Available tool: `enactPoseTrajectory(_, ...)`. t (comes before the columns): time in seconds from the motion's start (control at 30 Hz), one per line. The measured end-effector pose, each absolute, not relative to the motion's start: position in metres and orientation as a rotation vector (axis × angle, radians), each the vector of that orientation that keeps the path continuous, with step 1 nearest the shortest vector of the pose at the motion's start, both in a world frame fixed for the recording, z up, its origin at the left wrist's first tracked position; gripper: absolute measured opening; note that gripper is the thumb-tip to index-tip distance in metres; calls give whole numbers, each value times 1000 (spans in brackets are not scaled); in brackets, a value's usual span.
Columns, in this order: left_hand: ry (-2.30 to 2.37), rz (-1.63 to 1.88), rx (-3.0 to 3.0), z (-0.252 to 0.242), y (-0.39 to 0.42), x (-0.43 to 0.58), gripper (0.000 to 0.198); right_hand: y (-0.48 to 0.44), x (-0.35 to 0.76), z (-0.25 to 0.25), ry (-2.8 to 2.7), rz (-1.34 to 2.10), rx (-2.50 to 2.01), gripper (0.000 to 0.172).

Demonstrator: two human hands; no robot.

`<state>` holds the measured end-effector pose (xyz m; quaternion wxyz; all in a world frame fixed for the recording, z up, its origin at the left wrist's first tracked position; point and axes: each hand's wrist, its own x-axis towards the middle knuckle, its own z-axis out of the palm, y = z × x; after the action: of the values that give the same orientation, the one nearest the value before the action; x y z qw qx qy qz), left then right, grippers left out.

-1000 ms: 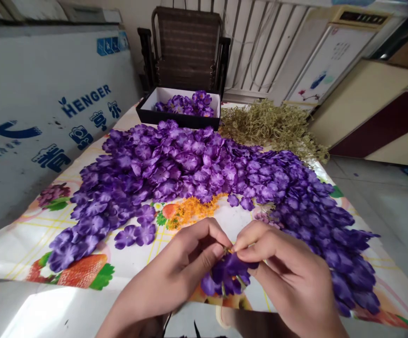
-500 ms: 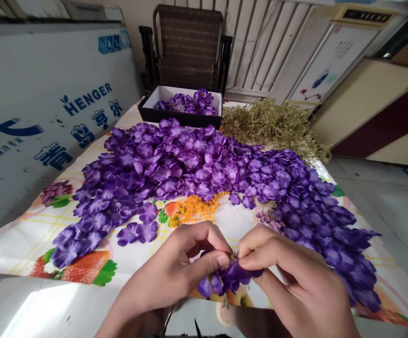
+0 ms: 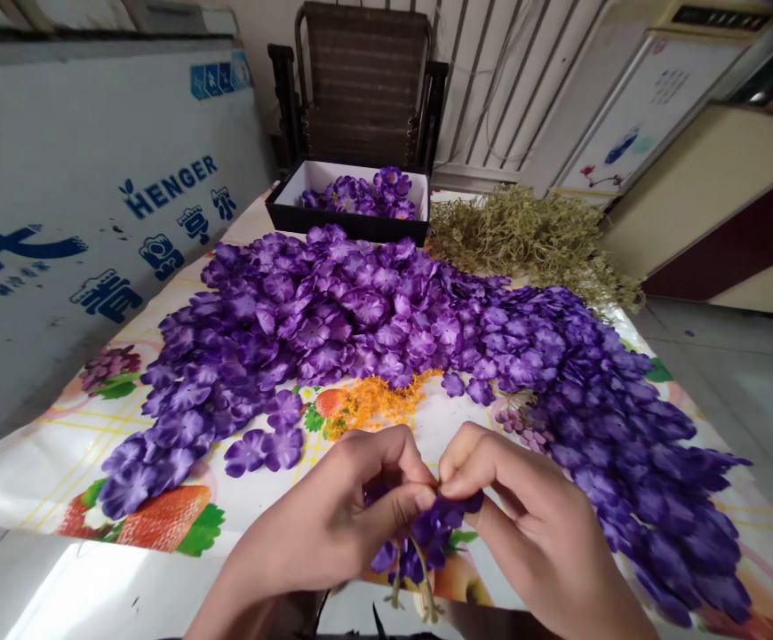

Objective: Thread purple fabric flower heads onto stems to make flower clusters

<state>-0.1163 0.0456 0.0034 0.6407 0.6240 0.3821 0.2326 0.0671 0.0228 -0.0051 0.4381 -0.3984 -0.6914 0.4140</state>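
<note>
Flower bunch (image 3: 434,532): lower centre of the frame, purple, stems (image 3: 428,592) hanging
Left hand (image 3: 343,507): thumb and forefinger pinched on its top
Right hand (image 3: 526,511): fingertips closed on its upper edge
Orange sprigs (image 3: 385,400): mid-frame, on the tablecloth (image 3: 240,500)

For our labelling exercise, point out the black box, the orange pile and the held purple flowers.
Black box (image 3: 346,221): head view, front wall.
Orange pile (image 3: 382,401): head view, middle.
Held purple flowers (image 3: 435,531): head view, a petal.

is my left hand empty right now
No, the left hand pinches part of a purple artificial flower cluster together with the right hand.
</note>
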Motion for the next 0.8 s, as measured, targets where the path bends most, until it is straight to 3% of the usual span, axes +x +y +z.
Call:
enactPoseTrajectory(0.2, 818, 499, 1311, 0, 52, -115, 26, 29, 66, -9, -1597, 1211, -976, 21)
enactPoseTrajectory(0.33, 883, 715, 1163, -8, 55, -99, 33, 36, 59, -24, -1323, 1206, -1041, 11)
enactPoseTrajectory(0.57, 892, 834, 1146, -11, 55, -93, 14, 44, 59, -50, -1067, 1305, -1111, 20)
enactPoseTrajectory(0.8, 1008, 750, 1584, -8, 47, -98, 10, 36, 57, -49, -976, 1289, -1097, 15)
